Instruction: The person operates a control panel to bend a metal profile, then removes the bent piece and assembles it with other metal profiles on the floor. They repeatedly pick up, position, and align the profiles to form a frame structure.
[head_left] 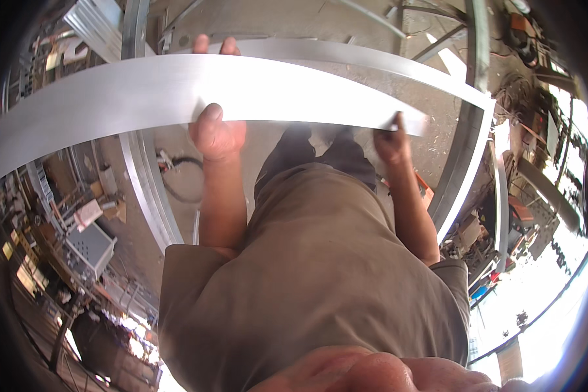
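The left hand [218, 134] clasps the pale bar [134, 91] edge to edge, the right hand [392, 145] pinches its right end — best held level, left overhang steadied.

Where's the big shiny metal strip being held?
In the head view, the metal strip crosses the upper part from the left edge to right of centre, with the left hand near its middle and right hand at its right end.

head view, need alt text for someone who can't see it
A person holds a long, pale, shiny strip crosswise, left hand near the middle of its visible length and right hand near its right end. A metal frame shows behind it, with clutter on both sides.
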`<action>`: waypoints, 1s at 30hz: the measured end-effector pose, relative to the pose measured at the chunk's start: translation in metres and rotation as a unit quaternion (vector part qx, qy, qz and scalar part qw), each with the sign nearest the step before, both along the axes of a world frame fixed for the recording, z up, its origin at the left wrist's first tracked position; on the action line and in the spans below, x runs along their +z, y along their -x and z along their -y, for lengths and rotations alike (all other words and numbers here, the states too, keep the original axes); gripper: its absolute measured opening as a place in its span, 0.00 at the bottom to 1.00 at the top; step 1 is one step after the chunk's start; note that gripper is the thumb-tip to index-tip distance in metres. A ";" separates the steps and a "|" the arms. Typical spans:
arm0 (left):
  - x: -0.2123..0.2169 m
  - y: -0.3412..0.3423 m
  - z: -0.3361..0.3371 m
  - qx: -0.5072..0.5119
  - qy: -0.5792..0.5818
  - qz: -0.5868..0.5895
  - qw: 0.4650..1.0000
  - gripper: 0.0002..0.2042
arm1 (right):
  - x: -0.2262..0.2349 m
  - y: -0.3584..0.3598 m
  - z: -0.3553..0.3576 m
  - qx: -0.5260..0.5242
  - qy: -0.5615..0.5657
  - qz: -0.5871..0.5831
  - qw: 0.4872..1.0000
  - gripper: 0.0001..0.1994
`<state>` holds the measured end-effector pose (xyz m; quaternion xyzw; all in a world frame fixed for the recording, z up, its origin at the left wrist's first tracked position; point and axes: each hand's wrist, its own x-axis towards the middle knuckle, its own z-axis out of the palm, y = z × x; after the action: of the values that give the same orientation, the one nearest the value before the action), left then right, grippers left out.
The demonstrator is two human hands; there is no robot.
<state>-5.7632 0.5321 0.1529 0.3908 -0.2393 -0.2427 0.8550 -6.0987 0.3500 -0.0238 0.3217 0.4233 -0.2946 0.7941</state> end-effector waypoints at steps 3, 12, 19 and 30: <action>0.045 -0.001 0.039 -0.053 0.061 0.079 0.994 0.38 | 0.007 -0.034 -0.035 0.395 0.151 -0.120 0.898 0.23; 0.119 0.104 0.123 0.086 -0.196 0.513 0.831 0.42 | 0.232 -0.048 0.011 0.125 0.709 -0.035 0.693 0.22; 0.077 0.159 0.098 0.017 -0.255 0.665 0.702 0.51 | 0.278 0.015 0.019 0.158 0.614 -0.475 0.610 0.30; -0.050 0.043 0.005 -0.194 -0.443 0.561 0.672 0.22 | 0.146 0.045 0.010 -0.019 0.459 -0.175 0.871 0.38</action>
<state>-5.8061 0.5269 0.1029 0.7310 -0.6087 -0.2158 0.2203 -6.1433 0.3397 0.1221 -0.1278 0.3662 -0.5223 0.7594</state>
